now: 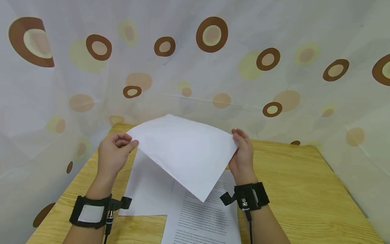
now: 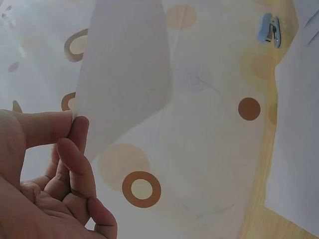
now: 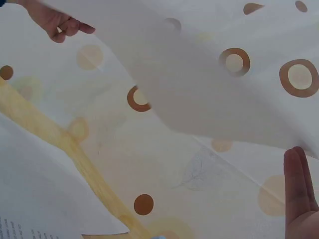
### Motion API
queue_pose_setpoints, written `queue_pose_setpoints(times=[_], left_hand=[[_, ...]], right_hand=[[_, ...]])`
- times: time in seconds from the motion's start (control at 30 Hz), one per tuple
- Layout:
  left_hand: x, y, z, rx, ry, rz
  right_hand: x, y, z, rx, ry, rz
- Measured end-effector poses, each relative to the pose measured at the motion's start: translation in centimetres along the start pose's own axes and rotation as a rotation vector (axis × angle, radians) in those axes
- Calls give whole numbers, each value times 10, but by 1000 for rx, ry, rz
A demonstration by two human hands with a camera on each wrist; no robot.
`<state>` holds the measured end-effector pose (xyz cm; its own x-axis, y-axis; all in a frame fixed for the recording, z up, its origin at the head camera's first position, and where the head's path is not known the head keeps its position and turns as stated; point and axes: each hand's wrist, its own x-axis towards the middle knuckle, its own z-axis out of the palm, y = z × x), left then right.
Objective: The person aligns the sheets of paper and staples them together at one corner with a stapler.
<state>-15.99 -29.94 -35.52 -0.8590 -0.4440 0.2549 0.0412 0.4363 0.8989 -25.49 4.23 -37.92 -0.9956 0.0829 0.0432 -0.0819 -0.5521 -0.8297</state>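
A blank white sheet of paper (image 1: 186,145) is held up in the air, bowed, one corner hanging toward me. My left hand (image 1: 115,152) pinches its left corner between thumb and index finger, the other fingers loosely curled, as the left wrist view also shows on the hand (image 2: 60,169). At the opposite corner, my right hand (image 1: 242,154) holds the sheet with fingers nearly straight; its thumb is hard to make out. Beneath the raised sheet lie a printed page (image 1: 201,223) and a blank-looking sheet (image 1: 146,189), which partly overlap.
The wooden table (image 1: 298,189) extends to the right of the papers. A small light-blue stapler (image 2: 269,31) lies near the table edge in the left wrist view, hidden in the head view. A patterned curtain (image 1: 189,67) hangs behind and beside the table.
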Motion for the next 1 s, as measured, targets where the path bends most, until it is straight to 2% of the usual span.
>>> queue_pose_setpoints(times=[0.1,0.2,0.33,0.47,0.63,0.77,1.0], left_hand=[[2,0,-1,2,-21,-21],[4,-2,-2,1,-31,-61],[6,-5,-2,0,-25,-74],[7,-9,1,-12,-13,-50],[7,-9,5,-34,2,-56],[6,-8,7,-47,-5,-75],[2,-4,13,-10,-43,-59]], right_hand=[[1,1,-1,-44,-52,88],[-1,2,1,-135,-109,143],[-5,2,3,-258,-113,126],[-7,1,0,-366,-109,108],[-12,-4,-7,-492,-157,115],[-17,-10,-12,-566,-229,103],[-27,-22,-21,-621,-441,120]])
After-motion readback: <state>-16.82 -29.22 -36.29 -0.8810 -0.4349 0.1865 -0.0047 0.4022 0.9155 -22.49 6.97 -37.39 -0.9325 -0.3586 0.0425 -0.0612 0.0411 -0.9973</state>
